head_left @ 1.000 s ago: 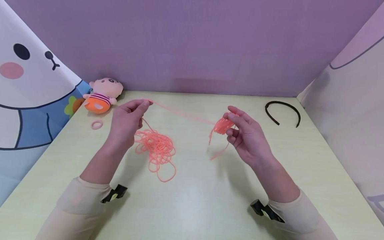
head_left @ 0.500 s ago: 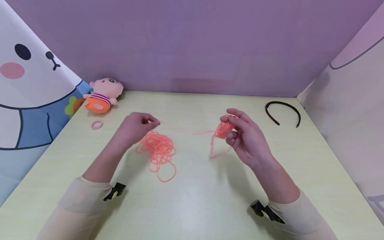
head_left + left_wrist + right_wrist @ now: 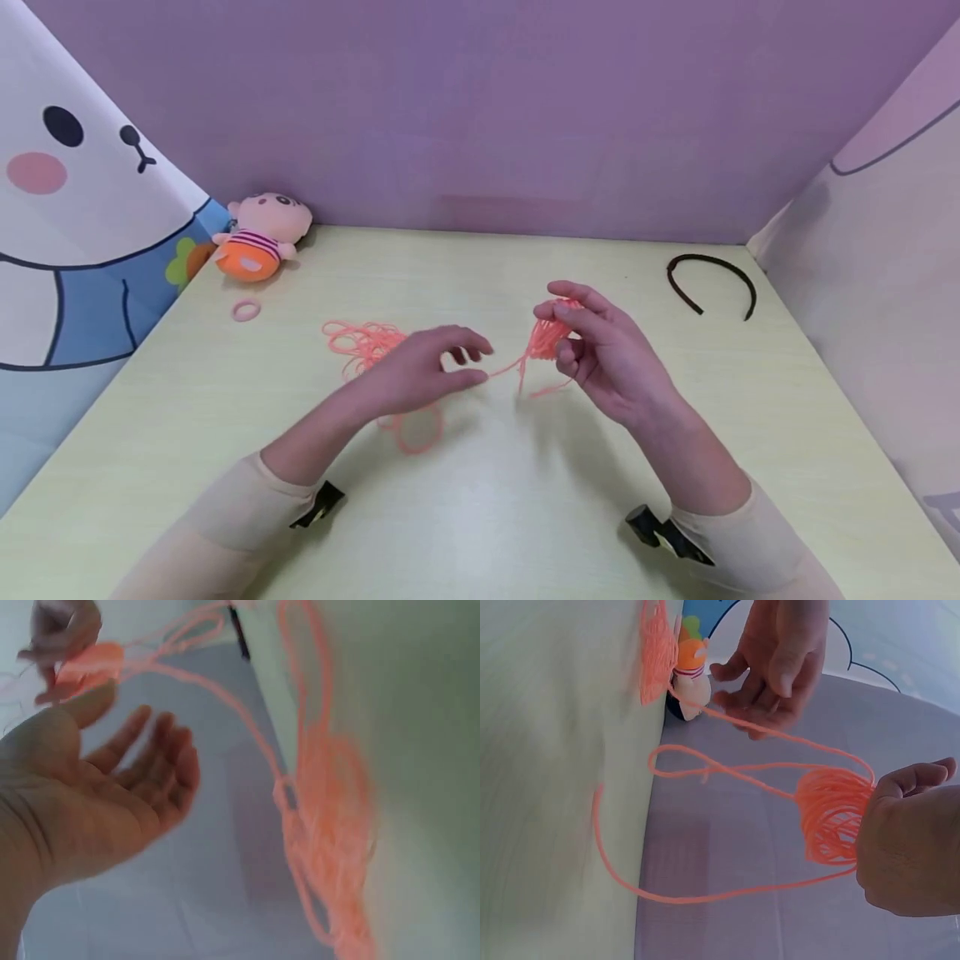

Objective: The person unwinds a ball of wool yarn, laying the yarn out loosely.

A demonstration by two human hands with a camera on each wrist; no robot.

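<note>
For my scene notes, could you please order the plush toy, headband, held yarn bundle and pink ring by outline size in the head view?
Plush toy
Headband
Held yarn bundle, as far as it shows; fingers hide part
Pink ring

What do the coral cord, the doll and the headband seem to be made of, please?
Coral cord: matte, probably yarn or soft string, as thin strands fall in limp loops.
Doll: likely matte stuffed fabric, given its rounded body.
Headband: perhaps plastic, holding an open arch; finish unclear.

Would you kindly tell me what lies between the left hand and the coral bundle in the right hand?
In the head view, a thin coral strand spans the gap between the left hand and the bundle.
</note>
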